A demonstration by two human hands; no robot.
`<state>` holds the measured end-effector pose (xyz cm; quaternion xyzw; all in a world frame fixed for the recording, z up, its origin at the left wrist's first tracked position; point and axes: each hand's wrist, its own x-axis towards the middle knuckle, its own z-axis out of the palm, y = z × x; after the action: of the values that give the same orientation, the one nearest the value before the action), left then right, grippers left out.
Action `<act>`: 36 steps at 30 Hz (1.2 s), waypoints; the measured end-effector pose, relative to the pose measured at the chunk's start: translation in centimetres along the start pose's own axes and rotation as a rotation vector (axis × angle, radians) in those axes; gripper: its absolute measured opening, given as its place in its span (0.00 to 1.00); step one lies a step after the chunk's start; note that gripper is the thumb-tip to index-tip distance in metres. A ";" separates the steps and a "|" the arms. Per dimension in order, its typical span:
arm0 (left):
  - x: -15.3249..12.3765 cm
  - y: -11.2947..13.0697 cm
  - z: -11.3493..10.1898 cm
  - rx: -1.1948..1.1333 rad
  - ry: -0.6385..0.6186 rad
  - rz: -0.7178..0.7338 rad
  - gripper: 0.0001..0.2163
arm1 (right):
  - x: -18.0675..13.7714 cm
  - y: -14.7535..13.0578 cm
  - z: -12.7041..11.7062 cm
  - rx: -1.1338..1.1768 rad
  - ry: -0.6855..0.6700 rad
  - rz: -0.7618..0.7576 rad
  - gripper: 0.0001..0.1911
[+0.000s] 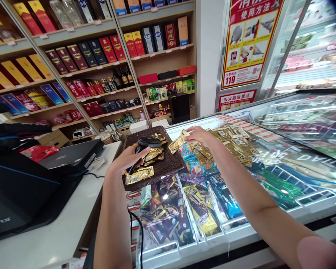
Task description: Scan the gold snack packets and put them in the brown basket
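Observation:
My left hand grips a black barcode scanner, holding it over a brown woven basket that contains several gold foil packets. My right hand is closed on one gold packet, lifted just above the basket's right edge. To its right, a pile of the same gold packets is spread on the glass lid of a chest freezer. The scanner's black cable hangs down past my left forearm.
A white counter on the left carries a black register screen and black devices. Wrapped ice creams show beneath the freezer glass. Shelves of boxed goods fill the back wall, and a red fire-safety poster hangs on the right.

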<state>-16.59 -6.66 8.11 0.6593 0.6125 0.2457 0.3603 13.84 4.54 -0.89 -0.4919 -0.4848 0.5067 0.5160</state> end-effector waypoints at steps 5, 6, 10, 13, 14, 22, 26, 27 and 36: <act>0.2 0.2 0.5 0.021 -0.018 0.063 0.24 | 0.5 -0.8 0.2 0.036 0.240 -0.255 0.08; 0.2 0.3 0.5 0.014 -0.022 0.070 0.24 | 0.7 -0.9 0.0 0.000 0.314 -0.324 0.11; 0.0 0.7 0.9 -0.002 -0.054 0.075 0.23 | 0.9 -1.0 -0.9 -0.295 0.400 -0.448 0.18; 0.0 1.1 1.3 0.023 -0.108 0.106 0.24 | 0.9 -0.7 -1.0 -0.514 0.319 -0.414 0.12; 0.1 1.2 1.5 0.038 -0.124 0.122 0.24 | 0.9 -0.6 -1.0 -0.590 0.288 -0.405 0.12; 1.0 1.5 3.2 0.118 -0.202 0.201 0.23 | 0.6 0.2 -0.7 -0.776 0.119 -0.297 0.14; 1.1 1.6 3.4 0.150 -0.192 0.211 0.23 | 0.4 0.4 -0.6 -0.723 0.094 -0.277 0.14; 1.1 1.6 3.4 0.150 -0.186 0.211 0.23 | 0.4 0.5 -0.5 -0.708 0.090 -0.277 0.15; 1.2 1.1 3.3 0.065 -0.139 0.166 0.23 | 0.6 0.7 -0.8 -0.859 0.144 -0.166 0.16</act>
<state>-13.23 -6.02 6.82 0.7344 0.5370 0.2082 0.3590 14.58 5.15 -1.61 -0.6553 -0.6518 0.1806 0.3363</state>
